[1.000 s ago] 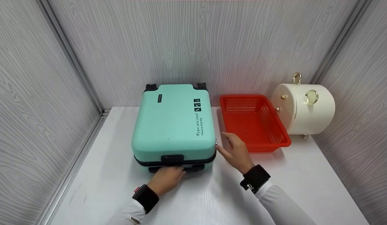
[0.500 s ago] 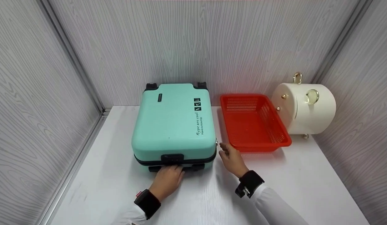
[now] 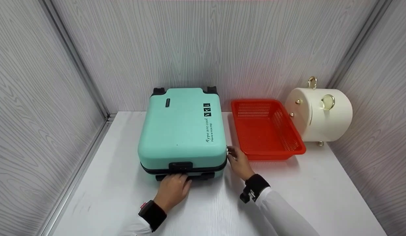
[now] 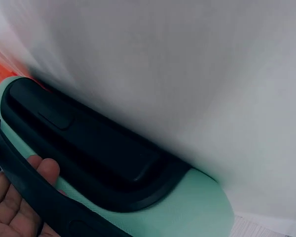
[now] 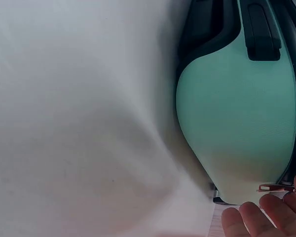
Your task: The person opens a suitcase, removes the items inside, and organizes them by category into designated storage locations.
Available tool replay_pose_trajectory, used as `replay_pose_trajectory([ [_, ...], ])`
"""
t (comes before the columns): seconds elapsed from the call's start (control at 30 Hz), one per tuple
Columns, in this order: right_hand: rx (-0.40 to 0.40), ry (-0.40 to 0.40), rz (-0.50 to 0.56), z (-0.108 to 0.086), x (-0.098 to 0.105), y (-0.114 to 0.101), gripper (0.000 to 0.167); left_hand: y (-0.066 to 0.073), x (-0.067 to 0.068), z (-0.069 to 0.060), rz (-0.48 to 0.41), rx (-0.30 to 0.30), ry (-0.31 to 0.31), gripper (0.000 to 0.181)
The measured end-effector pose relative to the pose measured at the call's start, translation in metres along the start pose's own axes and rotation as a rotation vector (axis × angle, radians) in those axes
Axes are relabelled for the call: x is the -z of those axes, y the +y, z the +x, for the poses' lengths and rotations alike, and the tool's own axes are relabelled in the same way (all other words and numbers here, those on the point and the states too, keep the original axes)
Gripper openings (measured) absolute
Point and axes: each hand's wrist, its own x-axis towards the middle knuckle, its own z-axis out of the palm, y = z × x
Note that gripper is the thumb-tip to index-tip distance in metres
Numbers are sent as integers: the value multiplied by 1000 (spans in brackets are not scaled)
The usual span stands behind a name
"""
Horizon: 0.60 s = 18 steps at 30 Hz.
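A mint-green suitcase (image 3: 183, 127) lies flat on the table, black wheels toward the back wall. At its front side my left hand (image 3: 172, 191) grips the black carry handle (image 3: 203, 176); in the left wrist view fingers (image 4: 48, 170) show behind the handle strap (image 4: 34, 190). My right hand (image 3: 240, 166) is at the suitcase's front right corner. The right wrist view shows a metal zipper pull (image 5: 274, 188) whose end is pinched between the thumb and a finger of my right hand (image 5: 274, 217).
A red plastic basket (image 3: 260, 152) stands right of the suitcase, close to my right hand. Behind it on the right is a white cylindrical container (image 3: 332, 121) with gold fittings. Wood-patterned walls enclose the white table (image 3: 301, 200) at the back and sides.
My right hand first drew back from the suitcase's right side, then moved left to the zipper pull and took hold of it. My left hand shifted slightly on the handle.
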Motion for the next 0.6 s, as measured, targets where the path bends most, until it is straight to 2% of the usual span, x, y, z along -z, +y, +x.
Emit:
replay_pose_trajectory([
  [0.23, -83, -3, -14, 4, 0, -1, 25, -2, 0, -3, -16, 22, -22, 15],
  [0.47, -162, 2, 66, 4, -1, 0, 15, -9, 3, -2, -51, 1, -38, 14],
  [0.53, -156, 12, 52, 5, 0, 0, 17, -12, 3, -1, -65, -12, -36, 13],
  [0.6, -125, 24, -6, 5, 2, 0, 18, -13, 3, 0, -72, -22, -36, 13],
])
